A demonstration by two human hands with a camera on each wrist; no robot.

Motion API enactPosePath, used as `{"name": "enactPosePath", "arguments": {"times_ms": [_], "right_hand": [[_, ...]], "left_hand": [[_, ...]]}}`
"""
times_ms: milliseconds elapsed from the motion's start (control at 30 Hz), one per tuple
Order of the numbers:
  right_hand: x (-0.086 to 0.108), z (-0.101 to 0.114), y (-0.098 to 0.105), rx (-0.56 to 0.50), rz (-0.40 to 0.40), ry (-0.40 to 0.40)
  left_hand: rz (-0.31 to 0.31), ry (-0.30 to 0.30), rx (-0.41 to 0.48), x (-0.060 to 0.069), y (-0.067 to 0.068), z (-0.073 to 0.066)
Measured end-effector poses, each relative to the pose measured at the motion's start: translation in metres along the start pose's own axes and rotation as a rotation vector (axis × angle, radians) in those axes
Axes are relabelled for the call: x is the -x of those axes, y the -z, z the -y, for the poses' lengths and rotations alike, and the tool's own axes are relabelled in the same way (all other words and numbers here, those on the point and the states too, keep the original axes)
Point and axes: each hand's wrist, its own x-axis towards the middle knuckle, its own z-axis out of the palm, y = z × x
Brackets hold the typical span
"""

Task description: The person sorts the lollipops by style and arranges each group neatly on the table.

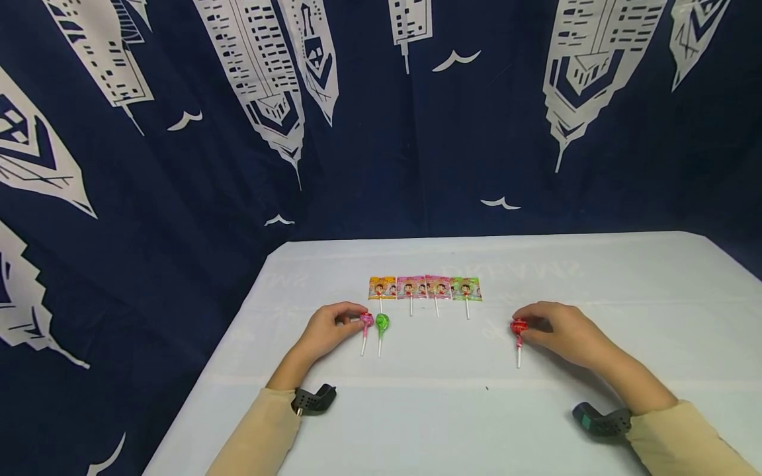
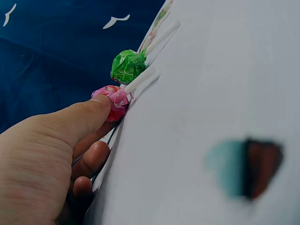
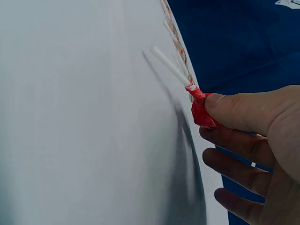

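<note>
Between thumb and fingers, my left hand (image 1: 329,330) pinches the wrapped head of a pink lollipop (image 1: 366,320), whose white stick points toward me. Right beside it lies a green lollipop (image 1: 382,322); in the left wrist view the green wrapper (image 2: 127,66) sits just past the pink one (image 2: 121,97). Over to the right, my right hand (image 1: 565,330) pinches a red lollipop (image 1: 518,326) by its head. The right wrist view shows the thumb on the red wrapper (image 3: 202,112), its stick clear of the fingers and a shadow on the table beneath.
A row of flat-wrapped lollipops lies farther back on the white table (image 1: 428,423): an orange one (image 1: 382,287), two pink ones (image 1: 411,287) and a green one (image 1: 466,289). Behind the table hangs a dark blue curtain (image 1: 381,172) with white building prints.
</note>
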Motion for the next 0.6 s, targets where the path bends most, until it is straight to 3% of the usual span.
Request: {"name": "enactPosePath", "arguments": {"times_ms": [600], "right_hand": [[-0.011, 0.032, 0.001, 0.01, -0.034, 0.151]], "left_hand": [[0.007, 0.023, 0.008, 0.001, 0.0, -0.001]]}}
